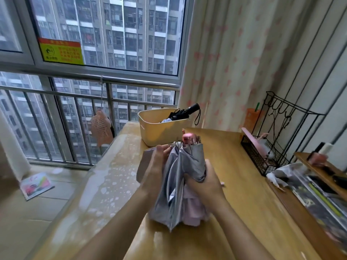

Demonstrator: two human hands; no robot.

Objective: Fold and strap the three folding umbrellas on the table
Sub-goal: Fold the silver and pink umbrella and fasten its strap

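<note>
A collapsed folding umbrella (185, 171) with silver lining, pale pink outer cloth and a pink handle stands over the wooden table (234, 203), handle pointing away from me. My right hand (204, 182) grips its bunched canopy around the middle. My left hand (159, 162) pinches the loose cloth near the rib tips on the left side. A black folded umbrella (185, 112) lies in the cream basket (159, 132) at the table's far end, its wrist loop hanging over the rim. A light-coloured item peeks out beside it.
A black wire rack (262, 156) with a pink object stands at the right. A shelf with clutter (319, 184) runs along the right edge. The window railing (84, 94) is on the left, with a booklet (35, 185) on the floor.
</note>
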